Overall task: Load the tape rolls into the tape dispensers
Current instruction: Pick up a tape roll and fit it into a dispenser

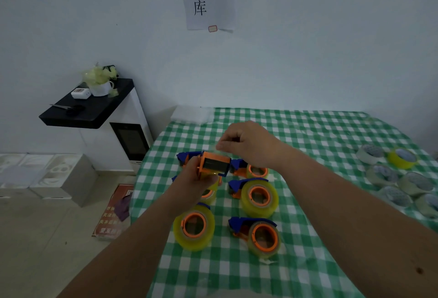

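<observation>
Checked tablecloth (308,131); left hand (196,176) grips orange dispenser (214,163), right hand (246,143) pinches tape end.

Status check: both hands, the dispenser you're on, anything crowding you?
Left hand grips orange dispenser above table. Right hand pinches tape end at its top. Loaded dispensers directly beneath; spare rolls far right, clear.
</observation>
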